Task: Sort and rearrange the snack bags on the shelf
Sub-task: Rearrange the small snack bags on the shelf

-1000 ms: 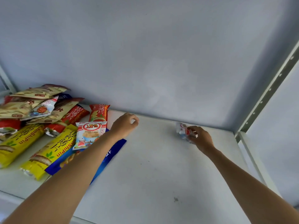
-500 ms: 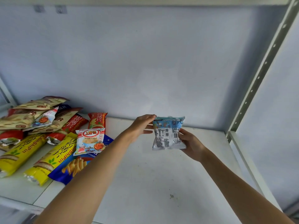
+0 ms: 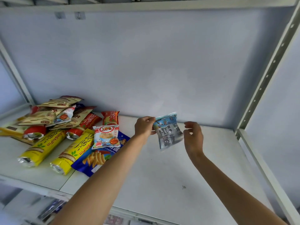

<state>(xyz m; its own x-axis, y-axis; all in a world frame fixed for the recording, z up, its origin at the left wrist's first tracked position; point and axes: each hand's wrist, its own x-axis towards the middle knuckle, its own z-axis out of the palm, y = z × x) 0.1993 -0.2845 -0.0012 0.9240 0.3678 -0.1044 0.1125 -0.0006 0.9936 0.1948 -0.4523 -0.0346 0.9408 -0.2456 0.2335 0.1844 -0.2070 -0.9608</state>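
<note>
A: Surface? 
B: White shelf board (image 3: pixel 162 176) under both hands; small dark mark on it, nearer the camera than the right hand; pale grey back wall (image 3: pixel 146 62) beyond the hands; perforated upright post (image 3: pixel 267 75) off to the right of the right hand.

A: Hands? 
B: Left hand (image 3: pixel 143 127) pinches the upper left edge of a small blue snack bag (image 3: pixel 168 132), held above the board between the hands; right hand (image 3: pixel 193 137) just beside the bag's right edge, fingers loosely curled, contact cannot be told.

A: Remaining stock? 
B: Heap of snack bags (image 3: pixel 65 127) left of the left forearm; two yellow tubes, red packs, one blue bag partly under the forearm.
</note>
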